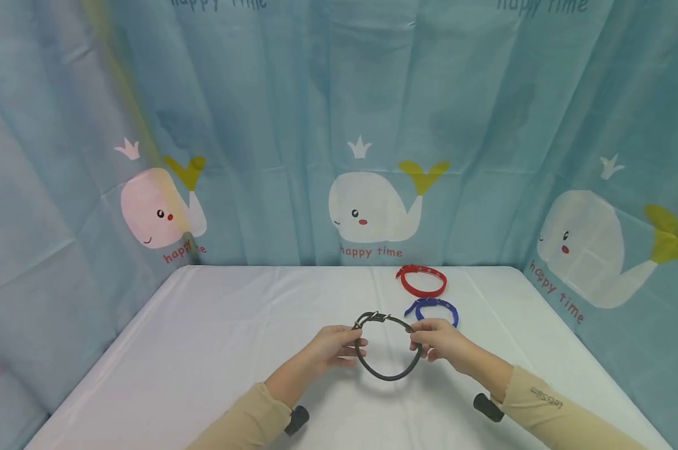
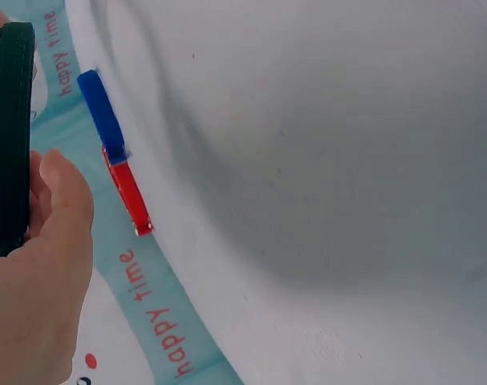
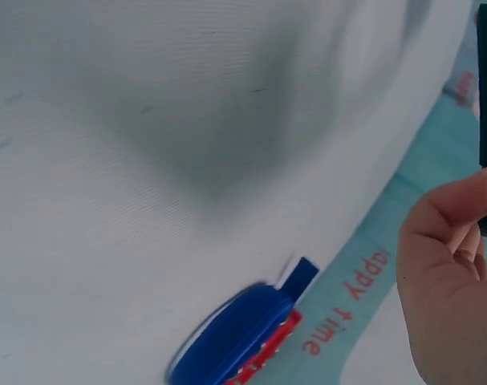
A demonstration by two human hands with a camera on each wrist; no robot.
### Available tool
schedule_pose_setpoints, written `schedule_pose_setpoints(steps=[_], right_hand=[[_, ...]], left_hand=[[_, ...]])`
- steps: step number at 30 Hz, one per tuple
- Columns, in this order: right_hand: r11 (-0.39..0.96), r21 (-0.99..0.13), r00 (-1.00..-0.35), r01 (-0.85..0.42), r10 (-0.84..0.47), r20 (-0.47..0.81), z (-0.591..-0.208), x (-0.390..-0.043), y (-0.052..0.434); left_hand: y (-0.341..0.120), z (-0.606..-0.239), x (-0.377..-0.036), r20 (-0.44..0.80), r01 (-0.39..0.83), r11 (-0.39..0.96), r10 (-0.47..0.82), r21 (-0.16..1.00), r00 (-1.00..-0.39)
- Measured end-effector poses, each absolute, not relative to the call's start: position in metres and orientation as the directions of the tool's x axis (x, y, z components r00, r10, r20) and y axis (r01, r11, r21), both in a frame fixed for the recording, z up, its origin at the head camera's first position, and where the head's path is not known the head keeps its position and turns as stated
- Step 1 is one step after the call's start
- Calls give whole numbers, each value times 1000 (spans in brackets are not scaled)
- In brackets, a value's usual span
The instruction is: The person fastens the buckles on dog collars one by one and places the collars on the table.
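Left fingers: my left hand [image 1: 332,350] has its fingers curled round the left side of the black collar [image 1: 388,347], thumb on the near face; in the left wrist view the dark strap [image 2: 9,136] runs up past my thumb.
Right fingers: my right hand [image 1: 437,340] pinches the right side of the same loop, fingertips closed on the strap; the right wrist view shows only a sliver of it by my thumb.
Black collar: held as a closed ring between both hands, just above the white table [image 1: 215,337], its metal buckle [image 1: 375,317] at the far top of the ring.
Blue collar [image 1: 432,310]: just beyond the black collar, lying on the table behind my right hand.
Red collar [image 1: 422,280]: beyond the blue one, further from the black collar, near the table's back edge.
Curtain [image 1: 339,125]: behind all of them, light blue with white whales.
Sleeves: tan, on both my forearms, nearer me than the black collar.
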State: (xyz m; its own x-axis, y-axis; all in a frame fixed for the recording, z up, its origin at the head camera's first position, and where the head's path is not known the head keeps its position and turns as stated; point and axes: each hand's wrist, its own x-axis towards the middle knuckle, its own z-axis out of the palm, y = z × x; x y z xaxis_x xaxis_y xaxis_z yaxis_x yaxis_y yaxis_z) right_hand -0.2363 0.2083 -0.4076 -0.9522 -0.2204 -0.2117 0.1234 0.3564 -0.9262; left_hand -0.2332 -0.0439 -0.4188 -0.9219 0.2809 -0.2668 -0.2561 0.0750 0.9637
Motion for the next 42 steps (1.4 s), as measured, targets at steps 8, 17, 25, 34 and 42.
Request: schedule_pose_setpoints(steps=[8, 17, 25, 34, 42], right_hand=[[364, -913, -955, 183, -153, -253, -420, -228, 236], [362, -889, -946, 280, -56, -320, -431, -222, 267], [413, -863, -946, 291, -10, -324, -434, -229, 290], [463, -821, -939, 334, 87, -332, -436, -235, 302], [454, -826, -941, 335, 113, -319, -439, -239, 308]], left_hand=[[-19, -430, -222, -323, -281, 172, 326, 944, -888], [12, -434, -219, -395, -332, 236, 314, 913, -863], [40, -431, -226, -452, -344, 382, 240, 857, -859], [61, -432, -223, -480, -366, 405, 228, 838, -847], [66, -433, -234, -523, -414, 396, 219, 819, -824]])
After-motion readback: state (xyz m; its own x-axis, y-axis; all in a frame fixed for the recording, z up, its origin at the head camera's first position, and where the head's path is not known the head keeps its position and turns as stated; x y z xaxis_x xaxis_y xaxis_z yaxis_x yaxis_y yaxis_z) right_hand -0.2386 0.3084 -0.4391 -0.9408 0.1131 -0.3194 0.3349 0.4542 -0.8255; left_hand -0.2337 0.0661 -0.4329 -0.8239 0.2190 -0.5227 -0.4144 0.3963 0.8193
